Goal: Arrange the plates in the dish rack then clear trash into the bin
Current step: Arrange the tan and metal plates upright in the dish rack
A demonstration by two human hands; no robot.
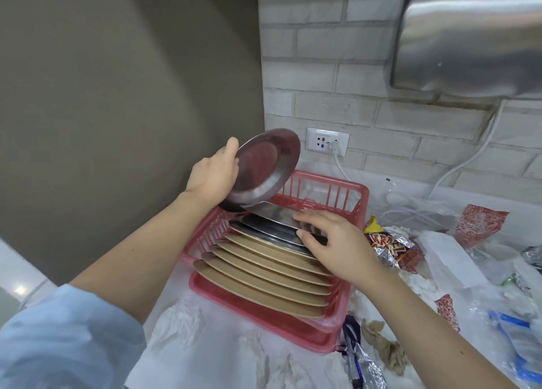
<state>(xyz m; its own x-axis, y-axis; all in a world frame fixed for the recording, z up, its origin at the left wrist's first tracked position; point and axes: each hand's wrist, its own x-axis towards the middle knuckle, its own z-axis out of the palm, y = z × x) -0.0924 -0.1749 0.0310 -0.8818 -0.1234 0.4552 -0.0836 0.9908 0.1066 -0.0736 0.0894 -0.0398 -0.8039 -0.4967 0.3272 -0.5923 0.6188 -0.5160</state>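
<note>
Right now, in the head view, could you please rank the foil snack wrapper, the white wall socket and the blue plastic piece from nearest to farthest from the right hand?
From the right hand, which rests on the steel plates in the rack:
1. Crumpled foil snack wrapper, just to its right.
2. White wall socket, above it on the brick wall.
3. Blue plastic piece, far right, near the frame edge.
</note>
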